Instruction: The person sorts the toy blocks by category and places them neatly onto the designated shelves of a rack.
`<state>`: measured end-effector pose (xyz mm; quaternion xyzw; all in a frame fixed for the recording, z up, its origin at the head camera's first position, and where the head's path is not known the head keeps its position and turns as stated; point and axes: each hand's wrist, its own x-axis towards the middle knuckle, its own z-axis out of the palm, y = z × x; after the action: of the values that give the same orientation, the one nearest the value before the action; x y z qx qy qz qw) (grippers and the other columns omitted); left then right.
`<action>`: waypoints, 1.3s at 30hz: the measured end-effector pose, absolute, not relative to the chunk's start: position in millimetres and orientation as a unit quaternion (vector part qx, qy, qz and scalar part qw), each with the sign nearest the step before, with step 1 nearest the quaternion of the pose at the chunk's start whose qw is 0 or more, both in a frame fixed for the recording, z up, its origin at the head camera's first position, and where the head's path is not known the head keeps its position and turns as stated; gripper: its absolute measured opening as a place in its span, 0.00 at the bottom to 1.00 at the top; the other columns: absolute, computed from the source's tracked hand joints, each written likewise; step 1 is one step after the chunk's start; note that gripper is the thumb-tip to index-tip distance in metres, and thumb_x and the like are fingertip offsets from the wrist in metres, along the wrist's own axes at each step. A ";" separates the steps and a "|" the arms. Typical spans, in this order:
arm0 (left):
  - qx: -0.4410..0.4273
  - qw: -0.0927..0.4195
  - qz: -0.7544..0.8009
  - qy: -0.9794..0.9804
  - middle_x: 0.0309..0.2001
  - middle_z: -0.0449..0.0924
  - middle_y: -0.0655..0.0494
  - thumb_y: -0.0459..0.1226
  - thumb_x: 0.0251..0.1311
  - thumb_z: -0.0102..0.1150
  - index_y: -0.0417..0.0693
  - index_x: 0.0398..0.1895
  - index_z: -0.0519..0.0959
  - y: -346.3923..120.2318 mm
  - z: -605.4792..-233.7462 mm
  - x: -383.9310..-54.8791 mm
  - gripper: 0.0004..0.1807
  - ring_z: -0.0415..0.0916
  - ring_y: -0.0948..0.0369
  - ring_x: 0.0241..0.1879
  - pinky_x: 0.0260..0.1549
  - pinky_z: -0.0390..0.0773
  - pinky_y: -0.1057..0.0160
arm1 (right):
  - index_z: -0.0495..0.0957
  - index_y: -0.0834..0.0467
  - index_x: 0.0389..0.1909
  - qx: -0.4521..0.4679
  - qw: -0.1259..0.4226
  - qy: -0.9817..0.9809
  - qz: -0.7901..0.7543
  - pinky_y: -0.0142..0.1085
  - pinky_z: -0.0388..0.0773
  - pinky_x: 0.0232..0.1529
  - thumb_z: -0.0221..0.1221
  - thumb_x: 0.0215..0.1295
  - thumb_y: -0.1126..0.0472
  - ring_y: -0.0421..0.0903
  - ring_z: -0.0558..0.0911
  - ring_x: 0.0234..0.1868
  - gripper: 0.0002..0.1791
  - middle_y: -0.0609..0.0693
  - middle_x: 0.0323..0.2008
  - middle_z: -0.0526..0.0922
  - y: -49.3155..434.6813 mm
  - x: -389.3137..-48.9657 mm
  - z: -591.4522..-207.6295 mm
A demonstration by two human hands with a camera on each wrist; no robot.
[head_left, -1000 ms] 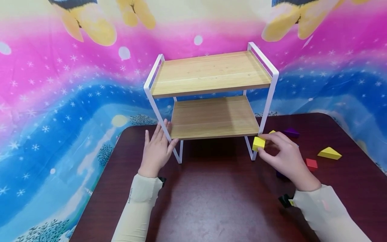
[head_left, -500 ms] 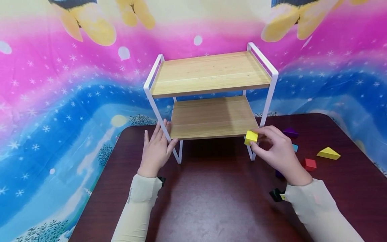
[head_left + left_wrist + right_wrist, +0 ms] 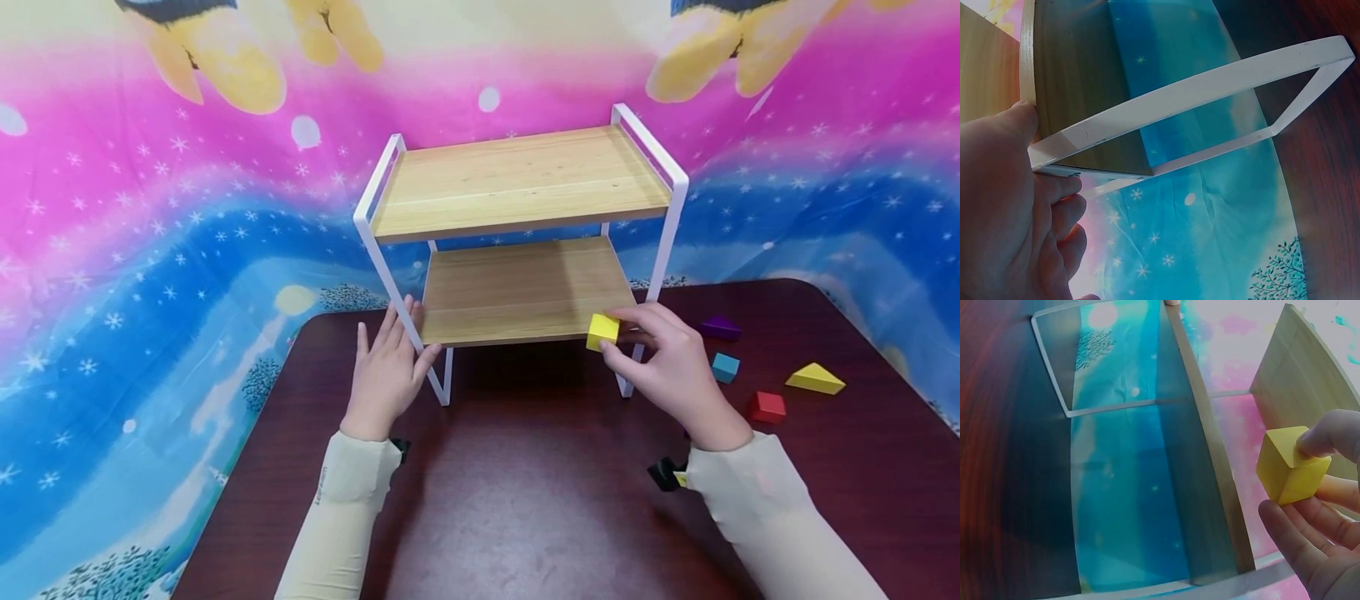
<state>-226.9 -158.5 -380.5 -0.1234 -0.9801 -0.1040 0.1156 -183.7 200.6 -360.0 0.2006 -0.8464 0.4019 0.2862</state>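
A two-tier shelf rack (image 3: 525,182) with wooden boards and a white metal frame stands on the table. My left hand (image 3: 382,385) rests at its left front post, with straight, spread fingers along the outer side. In the left wrist view, the thumb (image 3: 1021,122) touches the lower board's front edge. My right hand (image 3: 667,371) pinches a yellow cube block (image 3: 602,332) between thumb and fingers. The cube overlaps the right front corner of the lower board (image 3: 525,292) in the head view. In the right wrist view, the yellow cube (image 3: 1291,465) appears in front of the boards.
Right of the rack, on the dark wooden table (image 3: 510,500), lie a red block (image 3: 767,407), a light-blue cube (image 3: 725,367), a yellow triangular block (image 3: 816,379) and a purple triangular block (image 3: 722,327). A patterned cloth backdrop (image 3: 187,208) hangs close behind the rack.
My right hand has moved left and slightly up with the yellow cube, from beside the right front post to the lower board's corner. The light-blue cube has come into view. My left hand stays put.
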 end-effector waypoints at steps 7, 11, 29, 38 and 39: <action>-0.124 0.118 -0.110 -0.979 0.82 0.42 0.57 0.60 0.75 0.41 0.52 0.82 0.48 -159.7 -379.7 -226.8 0.41 0.35 0.56 0.81 0.74 0.27 0.39 | 0.83 0.64 0.52 0.203 0.287 -0.839 0.416 0.16 0.74 0.45 0.73 0.54 0.72 0.52 0.86 0.43 0.22 0.57 0.46 0.83 189.4 -187.7 -353.6; -0.123 0.118 -0.110 -0.979 0.82 0.41 0.57 0.60 0.75 0.41 0.52 0.82 0.48 -159.3 -379.7 -226.8 0.41 0.35 0.57 0.81 0.74 0.27 0.39 | 0.83 0.64 0.52 0.198 0.283 -0.839 0.420 0.16 0.74 0.45 0.73 0.55 0.71 0.51 0.85 0.43 0.22 0.56 0.46 0.83 184.1 -188.9 -351.2; -0.125 0.120 -0.114 -0.978 0.82 0.42 0.56 0.60 0.75 0.42 0.52 0.82 0.47 -159.4 -379.5 -226.2 0.41 0.35 0.56 0.81 0.74 0.28 0.39 | 0.83 0.64 0.52 0.196 0.279 -0.837 0.428 0.21 0.78 0.45 0.74 0.55 0.69 0.52 0.87 0.45 0.22 0.58 0.48 0.85 165.9 -192.9 -344.7; -0.123 0.117 -0.115 -0.979 0.82 0.41 0.57 0.59 0.76 0.43 0.52 0.83 0.48 -159.0 -381.0 -225.8 0.41 0.34 0.56 0.81 0.73 0.27 0.38 | 0.83 0.64 0.53 0.196 0.275 -0.835 0.433 0.41 0.83 0.45 0.74 0.56 0.68 0.52 0.87 0.46 0.22 0.58 0.50 0.84 158.6 -193.4 -340.1; -0.123 0.116 -0.114 -0.979 0.82 0.40 0.57 0.59 0.76 0.42 0.52 0.83 0.47 -159.0 -381.0 -225.6 0.41 0.34 0.57 0.81 0.73 0.27 0.38 | 0.83 0.64 0.53 0.197 0.275 -0.835 0.434 0.40 0.83 0.45 0.74 0.56 0.68 0.52 0.86 0.46 0.22 0.58 0.50 0.84 157.6 -193.8 -339.7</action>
<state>-225.6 -159.0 -381.0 -0.1231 -0.9791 -0.1136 0.1156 -193.8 157.6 -339.7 0.1968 -0.8352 0.4338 0.2747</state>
